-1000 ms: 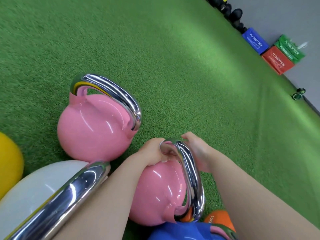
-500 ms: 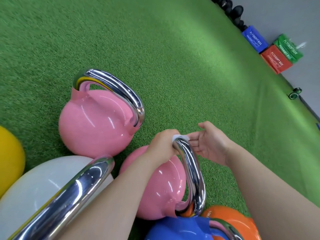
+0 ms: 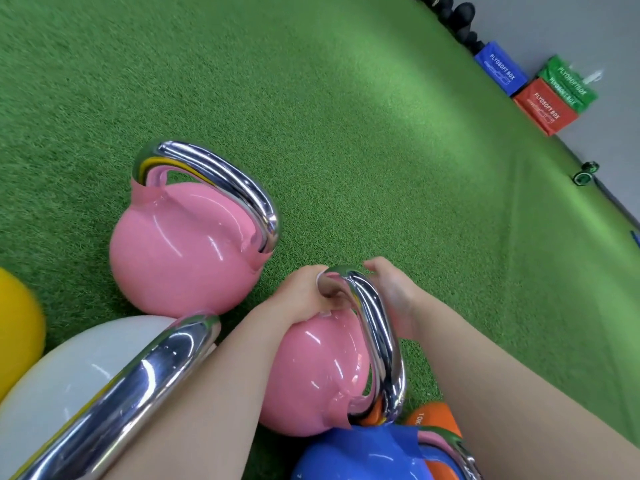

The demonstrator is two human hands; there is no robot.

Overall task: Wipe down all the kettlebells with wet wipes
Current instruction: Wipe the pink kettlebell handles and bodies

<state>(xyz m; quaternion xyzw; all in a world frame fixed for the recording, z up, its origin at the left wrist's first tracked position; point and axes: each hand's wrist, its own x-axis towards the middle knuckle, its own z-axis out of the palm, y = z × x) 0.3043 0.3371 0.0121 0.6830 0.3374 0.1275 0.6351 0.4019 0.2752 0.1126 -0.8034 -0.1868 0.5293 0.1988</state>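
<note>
A small pink kettlebell [image 3: 318, 368] with a chrome handle [image 3: 381, 341] stands on green turf between my forearms. My left hand [image 3: 301, 292] curls round the far end of that handle where it meets the pink body. A sliver of white wet wipe [image 3: 325, 312] shows under its fingers. My right hand [image 3: 394, 292] lies against the right side of the handle's far end, partly hidden behind the chrome. A larger pink kettlebell [image 3: 180, 258] stands just to the left, apart from both hands.
A white kettlebell [image 3: 69, 368] and a yellow one [image 3: 17, 323] crowd the lower left. A blue kettlebell [image 3: 363, 455] and an orange one [image 3: 436, 422] sit at the bottom. Blue [image 3: 502, 69], red [image 3: 543, 105] and green [image 3: 568, 81] plyo boxes line the far wall.
My left hand slid from the top of the handle's bend down to its base. My right hand, held off the kettlebell half a second ago, has come back against the handle.
</note>
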